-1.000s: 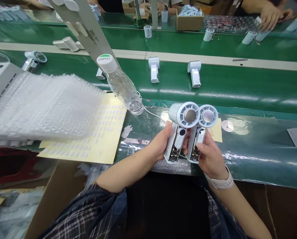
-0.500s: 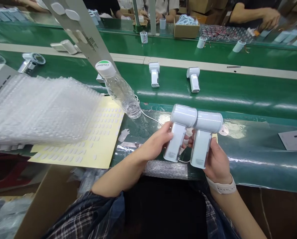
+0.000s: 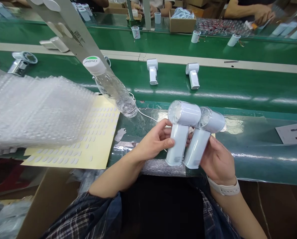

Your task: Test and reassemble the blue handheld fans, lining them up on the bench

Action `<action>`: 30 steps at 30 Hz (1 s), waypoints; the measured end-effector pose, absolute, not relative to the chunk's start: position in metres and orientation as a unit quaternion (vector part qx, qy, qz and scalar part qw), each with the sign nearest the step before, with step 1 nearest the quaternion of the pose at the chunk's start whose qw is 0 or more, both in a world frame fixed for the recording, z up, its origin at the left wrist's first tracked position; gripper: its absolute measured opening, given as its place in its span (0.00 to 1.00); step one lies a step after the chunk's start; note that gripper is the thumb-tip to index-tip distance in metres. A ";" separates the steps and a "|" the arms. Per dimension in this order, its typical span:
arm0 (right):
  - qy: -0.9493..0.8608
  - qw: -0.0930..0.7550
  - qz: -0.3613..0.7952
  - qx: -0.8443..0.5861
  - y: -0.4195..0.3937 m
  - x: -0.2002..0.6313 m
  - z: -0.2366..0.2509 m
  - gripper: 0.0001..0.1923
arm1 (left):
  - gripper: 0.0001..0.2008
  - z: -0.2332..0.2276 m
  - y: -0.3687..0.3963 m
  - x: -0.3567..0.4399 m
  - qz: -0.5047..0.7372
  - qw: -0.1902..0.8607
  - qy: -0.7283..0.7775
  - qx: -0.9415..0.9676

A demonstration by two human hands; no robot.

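Observation:
Two light-blue handheld fans are side by side in front of me, their round heads touching. My left hand [image 3: 157, 141] grips the left handheld fan [image 3: 178, 142] by its handle, thumb on the near face and fingers partly hidden behind. The right handheld fan [image 3: 197, 146] leans to the right, and my right hand [image 3: 219, 161] holds its handle from the right side and behind. A pale watch band is on my right wrist. Under the fans, a strip of bubble wrap [image 3: 160, 168] lies along the table edge.
A clear water bottle [image 3: 115, 94] stands left, beside a slanted metal post [image 3: 71, 30]. Bubble-wrap bags [image 3: 38, 113] cover part of a yellow sticker sheet [image 3: 98, 156]. Two more fans [image 3: 152, 71] lie on the green belt [image 3: 220, 78]. A printed card [image 3: 292, 132] is at right; co-workers' hands show across.
Both fans have turned in my hands, so the round open ends of their heads now show on the left. The right fan tilts more. The whole view has shifted slightly.

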State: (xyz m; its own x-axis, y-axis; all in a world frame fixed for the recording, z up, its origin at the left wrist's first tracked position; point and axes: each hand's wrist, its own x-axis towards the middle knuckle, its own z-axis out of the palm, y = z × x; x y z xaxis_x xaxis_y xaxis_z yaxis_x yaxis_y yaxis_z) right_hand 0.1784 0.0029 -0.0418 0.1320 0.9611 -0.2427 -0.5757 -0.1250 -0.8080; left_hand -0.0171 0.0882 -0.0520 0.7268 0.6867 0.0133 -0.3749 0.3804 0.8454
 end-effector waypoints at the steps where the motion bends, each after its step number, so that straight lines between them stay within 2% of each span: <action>1: -0.214 0.614 0.635 -0.416 0.005 0.177 -0.040 0.16 | 0.31 -0.051 0.088 -0.015 0.337 0.815 0.173 0.439; 4: -0.191 0.600 0.663 -0.406 0.010 0.172 -0.036 0.15 | 0.32 -0.047 0.086 -0.010 0.321 0.844 0.155 0.401; 7: -0.211 0.599 0.658 -0.405 0.012 0.167 -0.037 0.16 | 0.27 -0.048 0.083 -0.009 0.279 0.861 0.151 0.397; 12: -0.266 0.596 0.633 -0.416 0.012 0.163 -0.035 0.19 | 0.34 -0.057 0.080 -0.011 0.319 0.816 0.218 0.430; 15: -0.284 0.606 0.617 -0.415 0.011 0.165 -0.033 0.21 | 0.27 -0.058 0.078 -0.011 0.323 0.822 0.221 0.414; 18: -0.269 0.633 0.604 -0.403 0.010 0.171 -0.033 0.17 | 0.20 -0.053 0.078 -0.010 0.320 0.842 0.201 0.385; 24: -0.223 0.693 0.546 -0.415 0.006 0.181 -0.041 0.18 | 0.27 -0.051 0.085 -0.014 0.320 0.832 0.183 0.415; 30: -0.221 0.686 0.533 -0.443 0.007 0.175 -0.046 0.12 | 0.31 -0.057 0.090 -0.014 0.334 0.818 0.179 0.433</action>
State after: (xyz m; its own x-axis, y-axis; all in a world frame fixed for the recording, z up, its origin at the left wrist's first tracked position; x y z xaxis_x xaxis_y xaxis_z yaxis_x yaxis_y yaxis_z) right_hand 0.1748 0.0068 -0.0459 0.3334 0.9277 -0.1679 -0.5357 0.0398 -0.8435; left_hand -0.0142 0.0903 -0.0568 0.7135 0.7006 -0.0037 -0.3912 0.4027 0.8275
